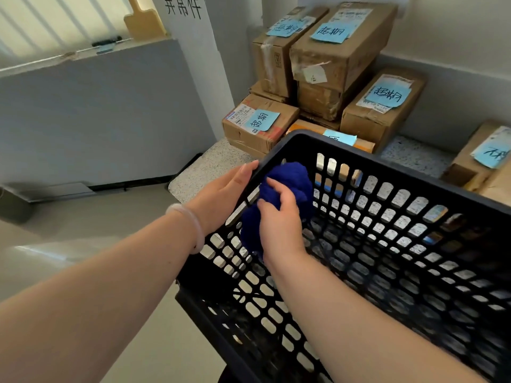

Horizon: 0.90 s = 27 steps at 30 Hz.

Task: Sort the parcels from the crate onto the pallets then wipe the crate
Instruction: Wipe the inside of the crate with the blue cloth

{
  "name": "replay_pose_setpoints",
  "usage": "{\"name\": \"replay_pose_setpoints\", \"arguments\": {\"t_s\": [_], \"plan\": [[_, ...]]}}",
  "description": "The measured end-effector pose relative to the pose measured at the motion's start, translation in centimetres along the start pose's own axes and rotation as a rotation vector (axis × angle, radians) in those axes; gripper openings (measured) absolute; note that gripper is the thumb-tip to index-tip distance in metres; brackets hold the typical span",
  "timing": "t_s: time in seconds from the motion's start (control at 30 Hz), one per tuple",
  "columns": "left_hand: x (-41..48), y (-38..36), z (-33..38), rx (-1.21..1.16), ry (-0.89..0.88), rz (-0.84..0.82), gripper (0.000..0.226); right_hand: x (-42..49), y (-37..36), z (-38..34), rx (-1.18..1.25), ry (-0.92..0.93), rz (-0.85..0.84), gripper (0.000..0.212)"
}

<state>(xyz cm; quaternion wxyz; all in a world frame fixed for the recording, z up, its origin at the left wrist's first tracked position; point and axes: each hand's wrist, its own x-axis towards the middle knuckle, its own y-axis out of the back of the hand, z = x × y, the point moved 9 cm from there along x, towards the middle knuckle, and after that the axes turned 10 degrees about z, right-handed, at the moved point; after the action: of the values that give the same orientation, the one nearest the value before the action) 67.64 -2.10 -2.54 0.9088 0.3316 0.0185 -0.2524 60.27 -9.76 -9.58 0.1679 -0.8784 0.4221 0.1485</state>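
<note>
A black perforated plastic crate (387, 217) fills the lower right, tilted up, with no parcels showing inside. My left hand (221, 197) holds its left rim, thumb on the top edge and palm against the outer wall. Inside the crate, my right hand (276, 217) grips a bunched dark blue cloth (290, 181) pressed against the left inner wall. Cardboard parcels (340, 51) with blue handwritten notes are stacked in the corner beyond the crate.
A further parcel (481, 161) with a blue note lies at the right edge. The speckled platform (210, 167) under the stack reaches out to the left. A grey partition wall (96, 120) stands at the left, with pale floor (83, 258) below it.
</note>
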Motion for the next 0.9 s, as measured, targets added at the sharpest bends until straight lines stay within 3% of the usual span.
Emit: {"name": "replay_pose_setpoints", "arguments": {"t_s": [0.2, 0.27, 0.4, 0.57, 0.67, 0.73, 0.8, 0.9], "plan": [[0.2, -0.5, -0.1, -0.18, -0.047, -0.055, 0.057, -2.7, -0.4, -2.6, -0.12, 0.473, -0.133, 0.054], [0.3, -0.4, -0.1, -0.178, -0.054, -0.037, 0.057, -2.2, -0.5, -1.4, -0.208, 0.545, -0.14, 0.06], [0.5, 0.0, -0.4, 0.006, -0.087, 0.001, 0.069, 1.5, 0.4, 3.6, -0.506, 0.42, -0.07, 0.058], [0.7, 0.0, -0.7, 0.123, -0.088, -0.014, 0.07, 4.1, 2.0, 9.3, -1.139, 0.311, -0.143, 0.066], [0.1, -0.2, -0.2, 0.127, -0.09, -0.031, 0.073, 4.2, 3.7, 11.8, -1.326, 0.156, -0.194, 0.059], [-0.2, -0.2, 0.1, 0.129, -0.095, -0.032, 0.073, 4.4, 4.1, 12.4, -1.171, -0.006, -0.168, 0.042], [-0.2, -0.2, 0.3, 0.132, -0.085, -0.031, 0.073, 4.1, 3.4, 12.4, -0.73, -0.286, -0.107, 0.037], [-0.3, -0.3, 0.7, 0.157, -0.09, -0.033, 0.073, 2.5, 1.7, 10.4, -0.168, -0.535, 0.005, 0.033]]}}
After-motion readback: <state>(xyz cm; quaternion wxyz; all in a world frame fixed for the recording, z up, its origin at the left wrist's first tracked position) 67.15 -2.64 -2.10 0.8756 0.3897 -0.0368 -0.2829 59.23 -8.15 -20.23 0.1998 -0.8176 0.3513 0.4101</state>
